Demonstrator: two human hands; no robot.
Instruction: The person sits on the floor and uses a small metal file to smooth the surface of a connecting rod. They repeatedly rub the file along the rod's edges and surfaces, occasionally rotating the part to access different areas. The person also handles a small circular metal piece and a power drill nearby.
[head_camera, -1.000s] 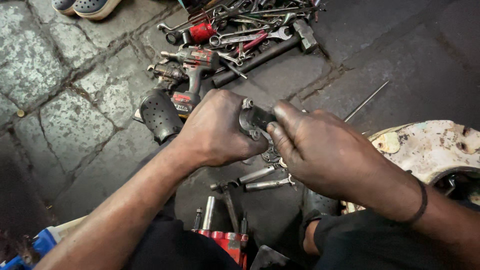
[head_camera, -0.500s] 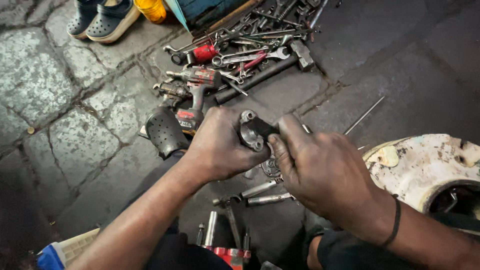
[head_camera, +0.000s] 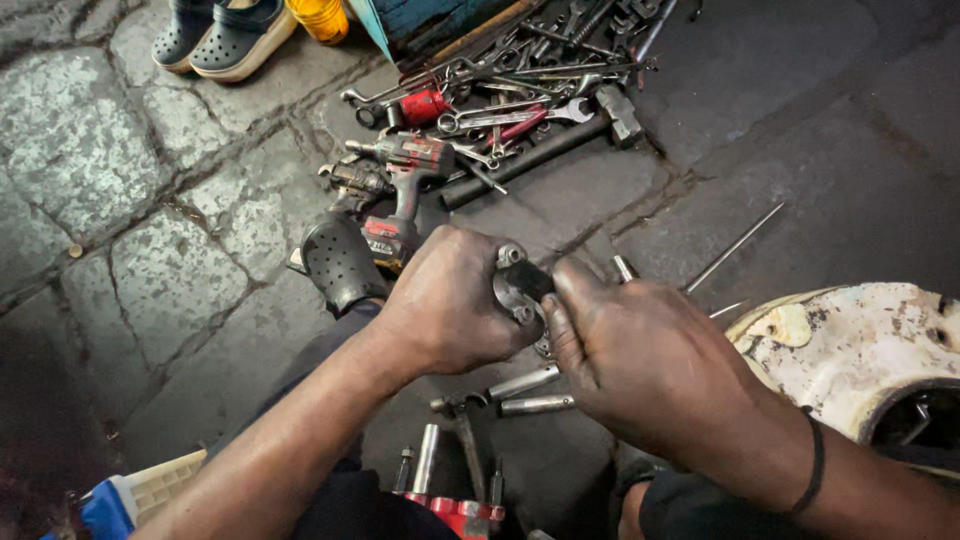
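Note:
My left hand is closed around a small dark metal part with bolt ears, held above the ground at the centre of the view. My right hand meets it from the right, with the thumb and fingers pressed on the part's right side. Most of the part is hidden between the two hands. A black band circles my right wrist. Below the hands lie several sockets and extension bars on the dark pavement.
A red and black cordless impact wrench and a heap of wrenches and a hammer lie ahead. A black clog covers my foot. A person's grey clogs stand top left. A dirty white housing sits at right, and a thin rod lies near it.
The view has drifted so the hands sit lower and the tool heap and clogs show more. Both hands keep their grip on the metal part, with slight finger shifts.

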